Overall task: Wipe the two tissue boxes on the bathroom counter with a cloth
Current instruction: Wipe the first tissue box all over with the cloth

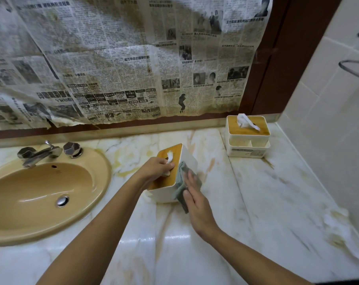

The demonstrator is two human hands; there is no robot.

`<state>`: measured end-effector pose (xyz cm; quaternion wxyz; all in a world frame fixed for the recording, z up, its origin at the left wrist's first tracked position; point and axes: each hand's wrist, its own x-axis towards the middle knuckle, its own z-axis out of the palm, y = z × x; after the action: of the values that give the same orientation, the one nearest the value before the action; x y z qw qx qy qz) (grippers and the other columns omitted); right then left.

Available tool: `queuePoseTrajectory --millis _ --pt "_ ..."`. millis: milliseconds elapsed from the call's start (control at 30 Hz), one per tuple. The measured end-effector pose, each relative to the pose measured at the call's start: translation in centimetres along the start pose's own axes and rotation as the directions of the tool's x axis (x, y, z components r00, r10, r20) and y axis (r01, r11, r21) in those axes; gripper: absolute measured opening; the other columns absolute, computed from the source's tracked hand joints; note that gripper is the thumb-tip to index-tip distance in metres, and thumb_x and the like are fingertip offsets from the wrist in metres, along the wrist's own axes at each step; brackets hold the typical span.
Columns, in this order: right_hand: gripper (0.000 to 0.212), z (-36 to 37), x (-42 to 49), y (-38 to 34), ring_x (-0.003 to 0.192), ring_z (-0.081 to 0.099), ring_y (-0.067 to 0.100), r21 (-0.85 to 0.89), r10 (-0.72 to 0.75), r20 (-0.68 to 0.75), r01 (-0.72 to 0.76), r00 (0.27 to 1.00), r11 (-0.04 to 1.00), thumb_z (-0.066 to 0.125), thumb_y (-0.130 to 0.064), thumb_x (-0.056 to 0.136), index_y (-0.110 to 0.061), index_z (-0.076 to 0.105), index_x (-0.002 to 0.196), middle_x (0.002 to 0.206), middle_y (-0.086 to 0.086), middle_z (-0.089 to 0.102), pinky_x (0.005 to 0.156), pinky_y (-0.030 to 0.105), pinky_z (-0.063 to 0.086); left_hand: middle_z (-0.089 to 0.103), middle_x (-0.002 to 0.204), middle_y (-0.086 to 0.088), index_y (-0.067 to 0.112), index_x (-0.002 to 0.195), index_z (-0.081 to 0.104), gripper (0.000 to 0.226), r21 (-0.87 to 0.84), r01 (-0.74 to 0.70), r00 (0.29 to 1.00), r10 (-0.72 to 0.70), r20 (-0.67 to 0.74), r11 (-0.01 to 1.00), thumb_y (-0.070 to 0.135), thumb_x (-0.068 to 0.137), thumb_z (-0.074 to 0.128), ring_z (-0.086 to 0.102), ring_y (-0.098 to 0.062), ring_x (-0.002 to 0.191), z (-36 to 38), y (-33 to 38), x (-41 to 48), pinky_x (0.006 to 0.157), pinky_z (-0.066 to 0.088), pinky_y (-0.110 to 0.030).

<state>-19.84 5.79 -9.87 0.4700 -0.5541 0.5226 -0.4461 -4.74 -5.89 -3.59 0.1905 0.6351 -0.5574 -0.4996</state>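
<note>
Mid-frame, my left hand [157, 167] grips the tilted tissue box [187, 158] (fingers [170, 166] curled over its top), right hand [195, 199] pressing the cloth [180, 173] flat-fingered.

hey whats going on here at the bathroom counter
A person is wiping one of two tissue boxes on the marble counter. The left hand grips the near tissue box at its wooden lid, steadying it, while the right hand presses a grey-green cloth flat against the box's right side. The far tissue box stands in the back corner with no hand on it. The sink sits to the left.
</note>
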Motion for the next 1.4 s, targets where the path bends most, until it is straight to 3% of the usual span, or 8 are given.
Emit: queuePoseTrajectory --millis 133,333,567,867,1100,1233,1300,1400 --pt "0.053 -0.1 2.8 -0.6 0.149 -0.009 -0.001 -0.132 -0.042 -0.034 0.037 0.999 0.991 0.030 -0.027 0.108 -0.046 0.004 0.150 0.164 -0.019 -0.002 0.125 0.036 0.006 0.046 0.058 0.002 0.022 0.060 0.050 0.036 -0.057 0.002 0.997 0.002 0.073 0.998 0.031 0.088 0.071 0.040 -0.014 0.058 -0.3 -0.6 -0.1 0.067 0.027 -0.033" --pt "0.050 -1.5 7.8 -0.9 0.152 -0.004 0.013 -0.258 -0.008 -0.084 -0.014 0.996 0.966 0.030 -0.025 0.108 -0.039 0.008 0.150 0.166 -0.007 0.004 0.124 0.045 0.007 0.046 0.056 0.005 0.017 0.073 0.053 0.027 -0.127 -0.012 0.994 0.025 0.103 0.992 0.026 0.093 0.068 0.041 -0.006 0.049 -0.1 -0.4 -0.5 0.055 0.029 -0.023" --pt "0.056 -0.5 0.7 0.4 0.151 -0.017 0.011 -0.358 -0.275 0.152 0.312 0.949 0.880 0.032 -0.025 0.106 -0.039 0.009 0.155 0.164 -0.018 -0.008 0.123 0.042 -0.005 0.049 0.060 0.006 0.012 0.080 0.065 0.017 -0.127 -0.082 0.981 0.103 0.166 0.988 0.020 0.095 0.062 0.039 -0.010 0.059 -0.9 -0.9 -0.4 0.059 0.030 -0.025" --pt "0.049 -2.7 8.9 -1.3 0.151 -0.010 0.010 -0.400 -0.155 -0.037 0.127 0.987 0.908 0.026 -0.033 0.107 -0.044 0.006 0.150 0.161 -0.018 -0.002 0.123 0.051 0.002 0.044 0.056 0.008 0.010 0.074 0.060 0.025 -0.261 -0.101 0.980 0.142 0.142 0.960 0.019 0.097 0.061 0.038 -0.004 0.051 -0.6 -0.1 -0.5 0.053 0.029 -0.017" --pt "0.057 -1.5 1.8 -0.1 0.152 -0.014 0.017 -0.476 -0.341 0.285 0.441 0.896 0.761 0.034 -0.025 0.107 -0.036 0.008 0.156 0.166 -0.013 -0.007 0.123 0.045 -0.005 0.061 0.066 -0.001 0.005 0.088 0.071 0.016 -0.292 -0.112 0.973 0.165 0.164 0.950 0.006 0.096 0.058 0.050 -0.008 0.059 -1.6 -0.2 -0.2 0.058 0.042 -0.019" --pt "0.056 -2.5 4.7 -0.1 0.152 -0.014 0.015 -0.501 -0.341 0.133 0.360 0.930 0.787 0.028 -0.028 0.106 -0.035 0.005 0.157 0.166 -0.012 -0.007 0.123 0.044 -0.004 0.043 0.062 0.006 0.015 0.074 0.065 0.025 -0.284 -0.188 0.953 0.245 0.178 0.940 0.013 0.098 0.059 0.033 -0.006 0.056 -1.2 -0.3 -0.3 0.055 0.028 -0.019" --pt "0.055 -3.0 7.0 -0.8 0.152 -0.007 0.011 -0.483 -0.337 0.021 0.305 0.941 0.821 0.029 -0.028 0.106 -0.034 0.009 0.157 0.166 -0.011 0.001 0.123 0.036 -0.001 0.039 0.067 0.004 0.015 0.073 0.059 0.024 -0.263 -0.204 0.951 0.254 0.175 0.943 0.017 0.097 0.062 0.032 -0.008 0.058 -1.4 -0.2 -0.1 0.056 0.026 -0.021" --pt "0.045 -4.2 9.4 -2.1 0.136 0.041 0.005 -0.367 -0.264 -0.142 0.197 0.954 0.909 0.035 -0.022 0.106 -0.027 0.037 0.150 0.148 -0.010 0.045 0.110 0.020 0.033 0.047 0.072 0.003 0.015 0.083 0.063 0.015 -0.186 -0.188 0.960 0.220 0.172 0.964 0.024 0.094 0.066 0.040 -0.006 0.062 -1.7 0.0 0.0 0.062 0.030 -0.022"
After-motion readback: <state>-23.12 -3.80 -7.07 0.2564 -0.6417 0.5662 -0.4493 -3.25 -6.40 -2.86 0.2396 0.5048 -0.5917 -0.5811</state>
